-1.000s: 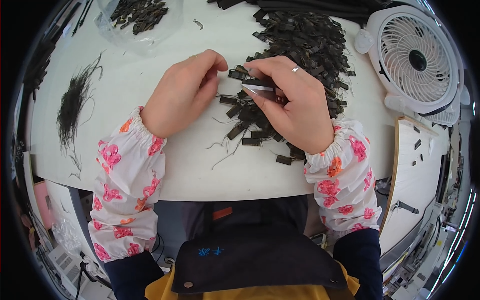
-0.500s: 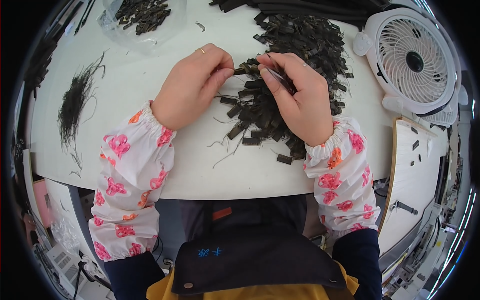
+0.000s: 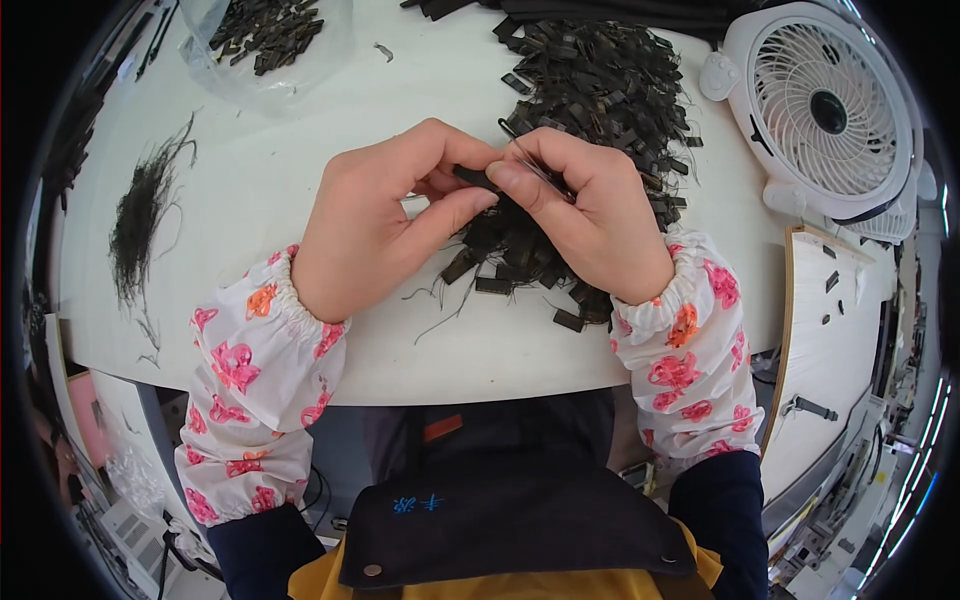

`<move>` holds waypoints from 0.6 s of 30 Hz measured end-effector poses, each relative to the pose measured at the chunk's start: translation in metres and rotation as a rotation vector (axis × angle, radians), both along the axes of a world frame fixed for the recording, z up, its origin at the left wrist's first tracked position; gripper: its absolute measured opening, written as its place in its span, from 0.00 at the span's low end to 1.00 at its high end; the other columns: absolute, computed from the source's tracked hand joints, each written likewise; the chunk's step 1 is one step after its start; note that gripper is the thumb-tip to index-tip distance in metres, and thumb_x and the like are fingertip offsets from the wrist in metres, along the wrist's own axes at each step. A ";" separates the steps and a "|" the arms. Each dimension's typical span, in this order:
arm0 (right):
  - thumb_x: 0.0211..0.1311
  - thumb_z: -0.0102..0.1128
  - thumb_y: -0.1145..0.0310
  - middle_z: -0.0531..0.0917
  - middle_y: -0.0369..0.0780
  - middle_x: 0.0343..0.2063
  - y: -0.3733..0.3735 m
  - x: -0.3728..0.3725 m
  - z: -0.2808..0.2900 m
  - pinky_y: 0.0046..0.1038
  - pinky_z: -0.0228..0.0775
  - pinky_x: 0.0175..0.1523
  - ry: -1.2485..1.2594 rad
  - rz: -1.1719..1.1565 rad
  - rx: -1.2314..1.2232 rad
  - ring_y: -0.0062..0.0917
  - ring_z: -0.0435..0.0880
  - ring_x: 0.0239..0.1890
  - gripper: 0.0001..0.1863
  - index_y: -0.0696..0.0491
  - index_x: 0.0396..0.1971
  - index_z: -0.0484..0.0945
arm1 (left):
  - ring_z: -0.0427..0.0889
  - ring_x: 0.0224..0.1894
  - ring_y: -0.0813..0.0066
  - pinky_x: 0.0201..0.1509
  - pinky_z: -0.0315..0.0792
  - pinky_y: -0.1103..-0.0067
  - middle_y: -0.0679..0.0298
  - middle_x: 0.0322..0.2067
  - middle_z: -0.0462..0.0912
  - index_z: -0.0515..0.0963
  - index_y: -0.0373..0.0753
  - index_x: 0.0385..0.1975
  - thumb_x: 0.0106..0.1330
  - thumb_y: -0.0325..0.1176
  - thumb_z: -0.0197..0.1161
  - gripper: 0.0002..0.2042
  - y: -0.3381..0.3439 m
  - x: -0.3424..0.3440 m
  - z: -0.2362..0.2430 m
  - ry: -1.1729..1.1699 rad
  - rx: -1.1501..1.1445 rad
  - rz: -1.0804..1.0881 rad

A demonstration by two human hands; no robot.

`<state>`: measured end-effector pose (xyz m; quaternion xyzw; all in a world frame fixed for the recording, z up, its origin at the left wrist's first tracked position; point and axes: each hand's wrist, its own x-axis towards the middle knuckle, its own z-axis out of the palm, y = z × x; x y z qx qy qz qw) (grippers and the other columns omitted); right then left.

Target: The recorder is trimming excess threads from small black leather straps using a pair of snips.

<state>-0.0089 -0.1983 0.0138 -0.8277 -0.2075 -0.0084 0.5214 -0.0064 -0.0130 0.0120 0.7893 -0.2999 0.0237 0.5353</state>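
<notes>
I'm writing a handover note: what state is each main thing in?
Left hand, pinching a small dark piece
Right hand, closed around a slim metal tool
Dark pile, loosely heaped
Thread clump, tangled
Plastic bag, holding dark pieces
White fan, cannot tell if running

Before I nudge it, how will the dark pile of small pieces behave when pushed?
The dark pile would probably shift piecemeal, being many small separate pieces. Thin threads trailing from its edge might snag neighbours. Its flat, oblong pieces probably won't roll.
</notes>
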 end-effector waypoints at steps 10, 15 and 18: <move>0.44 0.61 0.83 0.78 0.38 0.21 -0.014 0.003 0.012 0.19 0.66 0.25 -0.333 0.007 0.033 0.20 0.74 0.20 0.09 0.59 0.28 0.76 | 0.81 0.32 0.78 0.38 0.73 0.86 0.61 0.29 0.81 0.72 0.30 0.33 0.61 0.21 0.57 0.04 0.018 0.003 0.021 0.058 0.107 -0.006; 0.45 0.60 0.83 0.78 0.38 0.22 -0.011 0.006 0.001 0.19 0.66 0.26 -0.343 0.017 0.017 0.20 0.75 0.20 0.08 0.59 0.28 0.76 | 0.79 0.29 0.81 0.34 0.71 0.87 0.63 0.27 0.80 0.71 0.31 0.33 0.62 0.24 0.57 0.04 0.020 0.010 0.012 0.225 0.227 -0.022; 0.43 0.60 0.83 0.77 0.38 0.23 -0.011 0.007 -0.001 0.20 0.67 0.26 -0.378 0.016 -0.017 0.22 0.75 0.21 0.08 0.58 0.27 0.76 | 0.75 0.28 0.84 0.32 0.67 0.88 0.65 0.29 0.79 0.72 0.31 0.33 0.62 0.26 0.57 0.05 0.023 0.014 0.015 0.055 0.332 0.016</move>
